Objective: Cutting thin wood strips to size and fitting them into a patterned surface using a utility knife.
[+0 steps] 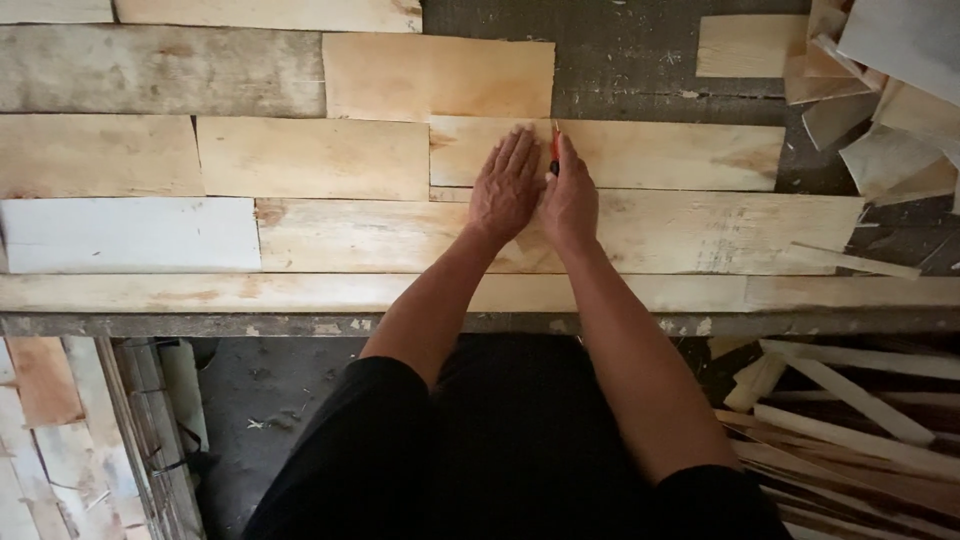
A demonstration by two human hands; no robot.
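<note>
I note a small red-handled cutter (554, 152) standing nearly upright over a pale wood sheet (660, 152) near the middle of the bench. Its tip meets the sheet at the upper edge; I cannot make out the blade itself. My right hand (570, 195) is closed around the red handle, fingers curled tight, knuckles up. My left hand (505, 185) lies flat just beside it, fingers straight and together, pressed palm-down on the same sheet, holding nothing. The two hands touch along the thumbs.

That sheet sits in a row with other thin wood sheets laid edge to edge: one to its left (312, 158), another above it (438, 77), and a longer one below (560, 232) under my wrists. A white-painted piece (130, 234) lies at the left end. The sheets rest on a dark, dusty bench (620, 55) with a worn front edge (300, 325).

At the upper right, loose offcuts (880, 110) are heaped in disorder. At the lower right, beneath the bench, narrow wood strips (850, 420) are piled. More sheets (40, 430) are stacked at the lower left.
</note>
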